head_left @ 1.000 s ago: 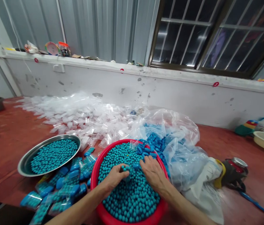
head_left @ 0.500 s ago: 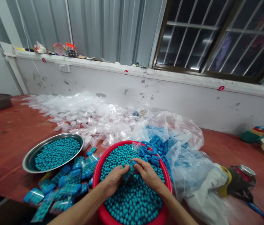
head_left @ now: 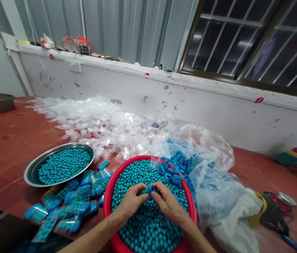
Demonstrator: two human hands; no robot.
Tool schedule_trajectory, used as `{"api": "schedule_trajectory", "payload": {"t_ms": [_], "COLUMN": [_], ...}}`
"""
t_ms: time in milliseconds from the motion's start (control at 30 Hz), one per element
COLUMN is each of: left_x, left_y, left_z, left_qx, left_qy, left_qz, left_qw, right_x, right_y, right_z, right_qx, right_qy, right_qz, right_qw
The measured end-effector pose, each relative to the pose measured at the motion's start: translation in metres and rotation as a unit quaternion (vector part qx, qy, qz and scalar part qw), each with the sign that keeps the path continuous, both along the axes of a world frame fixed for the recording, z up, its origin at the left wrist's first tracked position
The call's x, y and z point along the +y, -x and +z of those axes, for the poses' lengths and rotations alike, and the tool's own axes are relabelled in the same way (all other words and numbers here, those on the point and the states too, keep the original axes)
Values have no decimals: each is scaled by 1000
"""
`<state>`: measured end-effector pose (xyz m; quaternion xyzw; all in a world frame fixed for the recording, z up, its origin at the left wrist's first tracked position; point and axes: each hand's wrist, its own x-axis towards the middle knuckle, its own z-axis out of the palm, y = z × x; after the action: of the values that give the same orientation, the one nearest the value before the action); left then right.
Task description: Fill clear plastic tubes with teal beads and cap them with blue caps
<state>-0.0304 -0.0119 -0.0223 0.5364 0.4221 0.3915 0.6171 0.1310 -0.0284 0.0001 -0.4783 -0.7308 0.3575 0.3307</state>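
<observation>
Over the red basin (head_left: 109, 191) full of teal beads (head_left: 148, 225), my two hands meet. My right hand (head_left: 168, 202) pinches a small blue cap (head_left: 151, 189) between thumb and fingers; its hollow end shows. My left hand (head_left: 132, 202) is closed beside the cap, finger and thumb around what looks like a small clear plastic box with teal beads, mostly hidden by the fingers. Loose blue caps (head_left: 173, 175) and an empty clear box (head_left: 155, 162) lie on the beads at the basin's far right.
Left of the basin lie several filled, capped boxes (head_left: 78, 207) and a metal bowl (head_left: 26, 177) of beads. Behind spreads a heap of clear empty boxes (head_left: 106, 123). Plastic bags (head_left: 214, 191), one with blue caps, crowd the right. A red-bodied jar (head_left: 282, 200) stands farther right.
My hands have come together, the blue cap in my right hand now beside my left fingertips and turned so its hollow shows. The view has tilted slightly.
</observation>
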Motion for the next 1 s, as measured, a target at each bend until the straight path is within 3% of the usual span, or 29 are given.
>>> {"api": "schedule_trajectory", "payload": {"t_ms": [300,467,700,833,1000], "left_x": [-6,-7,-7,-6,-6], "left_y": [-8,-9,-8,-10,-10], "left_z": [-2,3,2,-2,-5], "left_qx": [8,-7,-44,-36,-4], "left_qy": [32,39,61,70,63], "left_qz": [-38,-11,-19,0,64], "left_qw": [999,999,997,997,996], "right_x": [2,1,4,6,4], "right_y": [2,8,6,10,19], "right_z": [-14,-13,-10,-19,-28], "right_qx": [47,28,-1,-33,-96], "right_qy": [11,-67,-112,-147,-191], "right_qz": [-54,-86,-32,-15,-50], "right_qw": [997,994,993,988,976]}}
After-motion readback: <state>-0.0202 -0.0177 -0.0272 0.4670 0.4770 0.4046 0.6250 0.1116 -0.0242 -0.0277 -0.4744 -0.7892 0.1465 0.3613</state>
